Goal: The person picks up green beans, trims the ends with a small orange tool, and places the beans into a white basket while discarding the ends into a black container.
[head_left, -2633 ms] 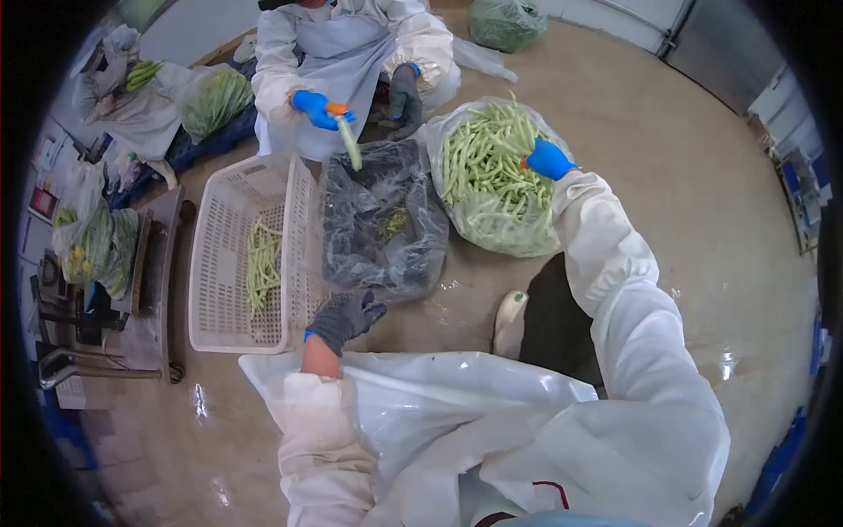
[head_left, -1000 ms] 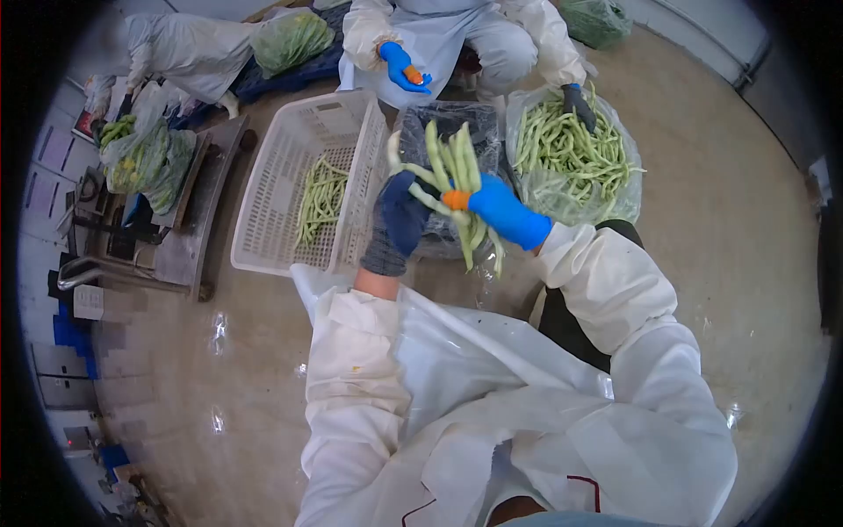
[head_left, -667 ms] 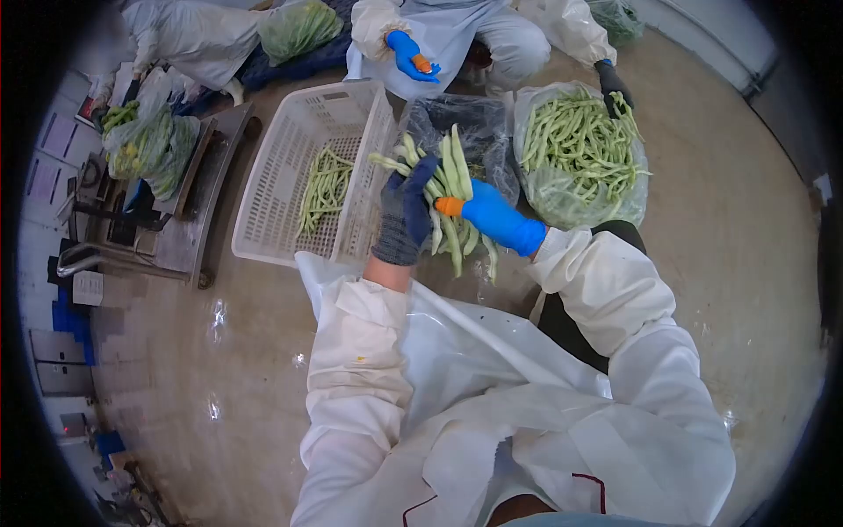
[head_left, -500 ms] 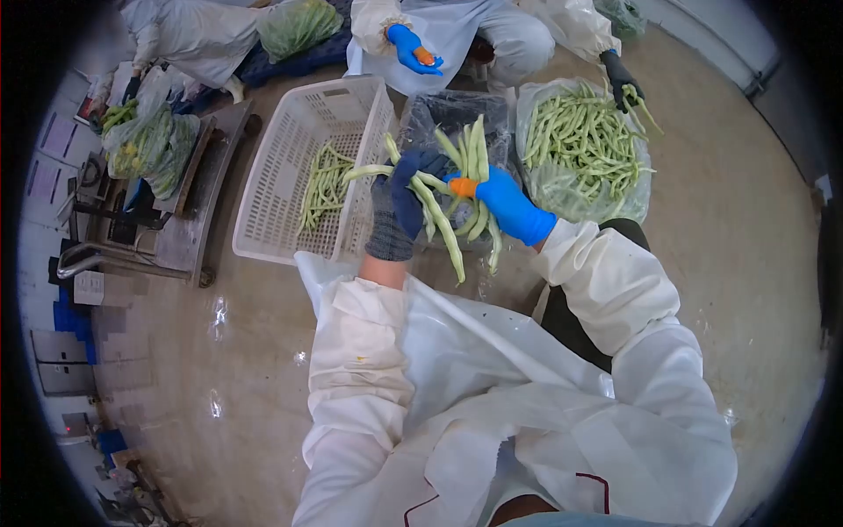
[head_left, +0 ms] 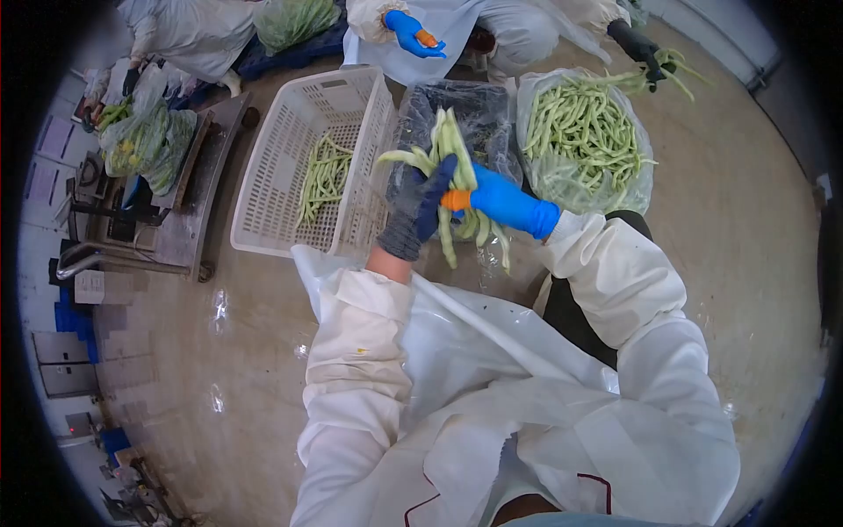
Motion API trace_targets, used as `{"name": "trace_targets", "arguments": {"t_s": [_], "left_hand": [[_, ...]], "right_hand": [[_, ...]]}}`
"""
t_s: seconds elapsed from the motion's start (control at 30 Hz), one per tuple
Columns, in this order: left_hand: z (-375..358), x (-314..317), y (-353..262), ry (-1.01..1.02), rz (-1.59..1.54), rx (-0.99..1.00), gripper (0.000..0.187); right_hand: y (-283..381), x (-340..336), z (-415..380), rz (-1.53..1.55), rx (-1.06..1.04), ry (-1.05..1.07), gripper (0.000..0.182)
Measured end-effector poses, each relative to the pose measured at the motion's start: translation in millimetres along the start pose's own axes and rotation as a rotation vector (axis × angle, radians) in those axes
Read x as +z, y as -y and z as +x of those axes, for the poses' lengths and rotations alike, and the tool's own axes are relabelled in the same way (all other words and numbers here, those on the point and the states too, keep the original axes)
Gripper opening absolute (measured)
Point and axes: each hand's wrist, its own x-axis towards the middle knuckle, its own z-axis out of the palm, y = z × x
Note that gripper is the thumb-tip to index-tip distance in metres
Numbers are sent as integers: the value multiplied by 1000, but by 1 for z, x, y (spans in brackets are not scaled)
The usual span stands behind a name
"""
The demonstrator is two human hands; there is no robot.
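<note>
My left hand [head_left: 418,209], in a grey and dark blue glove, is closed round the left side of a bunch of long green beans [head_left: 453,149]. Pressed against the same bunch from the right is my right hand [head_left: 496,198], in a blue glove with orange at the fingertips, its fingers wrapped round the beans. The two hands meet at the bunch, above the near part of a bin lined with clear plastic [head_left: 461,95]. Bean ends stick out above and below the hands.
A white perforated crate [head_left: 272,158] holding some beans [head_left: 327,176] stands left. Right is a plastic bag full of beans [head_left: 584,136]. Co-workers sit opposite, one with a blue-gloved hand [head_left: 414,37]; a dark-gloved hand [head_left: 639,53] holds beans. A metal cart [head_left: 206,202] stands far left.
My hands have come together, gathering the beans into one tighter upright bunch. The co-worker's dark-gloved hand has moved up and right with beans.
</note>
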Motion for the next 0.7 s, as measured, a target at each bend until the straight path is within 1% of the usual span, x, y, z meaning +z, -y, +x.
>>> {"name": "trace_targets", "arguments": {"t_s": [0.07,0.1,0.17,0.23,0.27,0.33,0.37,0.43,0.47,0.5,0.57,0.6,0.67,0.7], "left_hand": [[-1,1,5,123,-7,126,43],[-4,6,2,184,-11,189,41],[-9,12,-7,214,-29,187,38],[-10,13,-12,219,-13,164,38],[-9,11,-10,186,66,189,38],[-5,7,-4,122,225,233,40],[-3,6,1,100,148,231,38],[-4,12,-7,50,-4,241,35],[-6,14,-15,8,13,244,31],[-6,8,-17,-39,178,268,32],[-3,-9,-20,-131,506,311,34],[2,-18,-12,-149,567,320,39],[5,-24,-2,-198,933,324,34],[4,-24,3,-217,1117,321,32]], "right_hand": [[-5,1,-3,-24,74,102,38],[-7,0,-3,-113,12,125,39],[-9,-4,-1,-290,-112,170,41],[10,-2,-2,-433,-130,221,42],[16,-2,-3,-502,-134,244,43],[12,-1,-5,-696,-176,163,38],[8,-1,-7,-792,-195,123,36],[31,-2,-14,-688,-10,97,39],[29,-10,-14,-679,5,64,40],[28,-18,-14,-668,19,32,41],[-1,-53,-4,-727,-98,-76,43],[4,-54,-3,-680,-160,-130,41],[22,-55,-3,-585,-276,-243,39],[23,-57,-2,-683,-330,-225,36]]}}
